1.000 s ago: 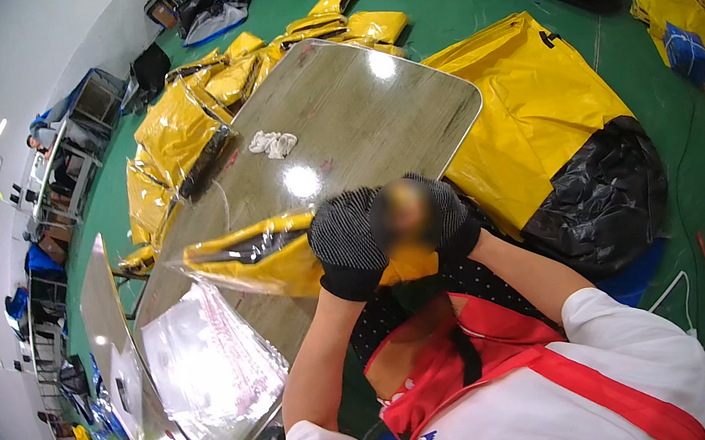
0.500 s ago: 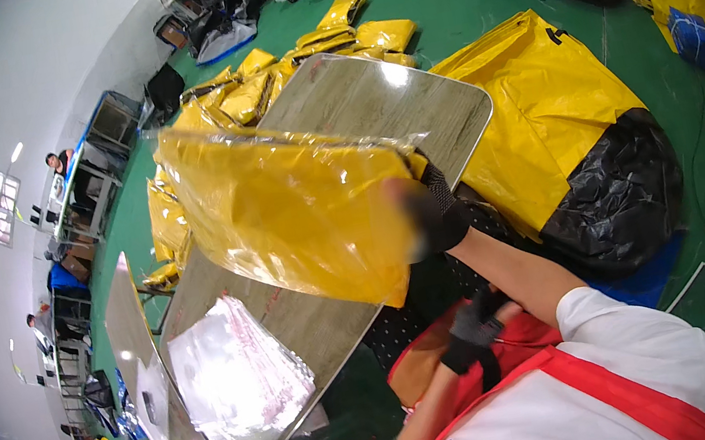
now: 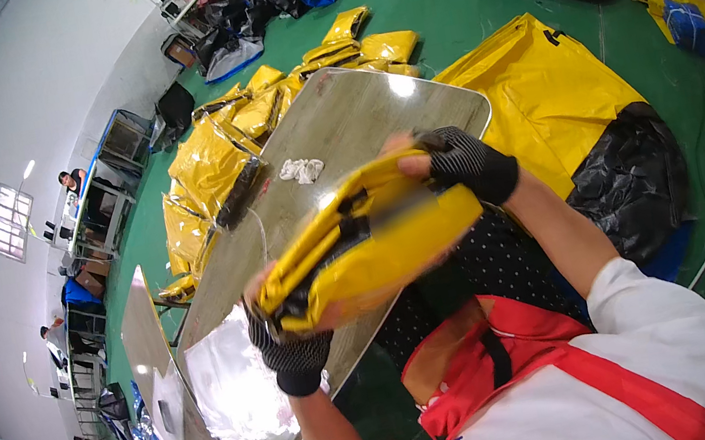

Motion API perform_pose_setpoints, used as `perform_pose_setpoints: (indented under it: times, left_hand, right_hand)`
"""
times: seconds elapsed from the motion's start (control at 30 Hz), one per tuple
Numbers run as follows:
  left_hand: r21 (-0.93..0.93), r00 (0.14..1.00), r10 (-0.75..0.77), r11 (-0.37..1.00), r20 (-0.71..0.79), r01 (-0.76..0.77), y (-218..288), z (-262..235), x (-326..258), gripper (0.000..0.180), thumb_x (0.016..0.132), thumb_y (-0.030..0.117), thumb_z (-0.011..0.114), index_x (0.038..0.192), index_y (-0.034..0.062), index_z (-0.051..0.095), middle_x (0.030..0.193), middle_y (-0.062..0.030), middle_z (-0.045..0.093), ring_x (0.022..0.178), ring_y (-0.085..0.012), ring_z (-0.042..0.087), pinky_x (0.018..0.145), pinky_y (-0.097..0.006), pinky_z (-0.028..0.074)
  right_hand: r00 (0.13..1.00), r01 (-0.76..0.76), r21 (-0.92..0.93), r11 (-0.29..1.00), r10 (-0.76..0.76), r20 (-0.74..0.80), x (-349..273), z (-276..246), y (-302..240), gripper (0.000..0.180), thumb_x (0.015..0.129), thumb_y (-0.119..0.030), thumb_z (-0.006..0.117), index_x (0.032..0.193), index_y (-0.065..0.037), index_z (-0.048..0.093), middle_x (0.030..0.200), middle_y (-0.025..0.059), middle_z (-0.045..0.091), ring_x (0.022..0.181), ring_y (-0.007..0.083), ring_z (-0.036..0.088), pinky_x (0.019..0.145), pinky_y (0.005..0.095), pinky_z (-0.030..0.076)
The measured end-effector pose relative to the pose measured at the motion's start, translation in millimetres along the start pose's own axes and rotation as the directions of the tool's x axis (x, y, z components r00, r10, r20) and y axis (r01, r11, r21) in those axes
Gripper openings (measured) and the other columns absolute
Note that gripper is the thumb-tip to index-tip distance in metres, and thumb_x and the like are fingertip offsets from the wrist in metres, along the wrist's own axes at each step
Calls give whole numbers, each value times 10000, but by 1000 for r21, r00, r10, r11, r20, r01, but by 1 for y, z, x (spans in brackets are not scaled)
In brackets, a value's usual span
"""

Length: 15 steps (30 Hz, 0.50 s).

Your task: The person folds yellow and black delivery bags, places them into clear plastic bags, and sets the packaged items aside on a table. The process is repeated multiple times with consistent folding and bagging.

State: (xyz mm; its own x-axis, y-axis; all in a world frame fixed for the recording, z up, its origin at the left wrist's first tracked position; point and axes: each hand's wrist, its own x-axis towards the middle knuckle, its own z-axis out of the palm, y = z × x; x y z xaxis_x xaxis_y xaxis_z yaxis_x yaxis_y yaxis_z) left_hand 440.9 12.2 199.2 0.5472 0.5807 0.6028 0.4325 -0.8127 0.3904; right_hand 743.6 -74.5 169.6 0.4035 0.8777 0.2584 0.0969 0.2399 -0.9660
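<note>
Yellow folded bundle (image 3: 370, 240) with black straps is held up in the air over the near edge of the metal table (image 3: 353, 116), stretched between both hands. Left hand (image 3: 285, 345), in a dotted black glove, clamps the lower end at about 7 o'clock of the bundle; right hand (image 3: 456, 164), same kind of glove, grips the upper end at about 2 o'clock. Both fists closed on it. Judgement: keep both ends level and tight so the folds don't slip open. Further off on the table, small white scrap (image 3: 302, 169) at 11 o'clock. Beyond, yellow sheets (image 3: 536, 84) on green floor (image 3: 465, 2).
</note>
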Motion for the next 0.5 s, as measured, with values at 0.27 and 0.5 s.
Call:
perform_pose_setpoints:
  times: [0.27, 0.5]
  left_hand:
    - [-724, 811, -582, 587, -66, 362, 37, -8, 8, 528, 942, 427, 477, 1118, -57, 591, 1064, -140, 614, 984, -217, 593, 905, -332, 451]
    - [-584, 889, -292, 811, -353, 34, 42, -113, -7, 617, 969, 490, 347, 1237, -44, 503, 1143, -179, 605, 1023, -274, 607, 939, -388, 445]
  right_hand:
    - [990, 120, -15, 993, -118, 81, 7, 24, -18, 352, 890, -325, 605, 988, 4, 686, 848, 105, 699, 796, 119, 632, 759, 250, 485]
    - [817, 576, -97, 812, -573, 57, 0, 38, -114, 233, 921, -198, 574, 980, 4, 675, 916, 97, 695, 851, 142, 646, 836, 287, 494]
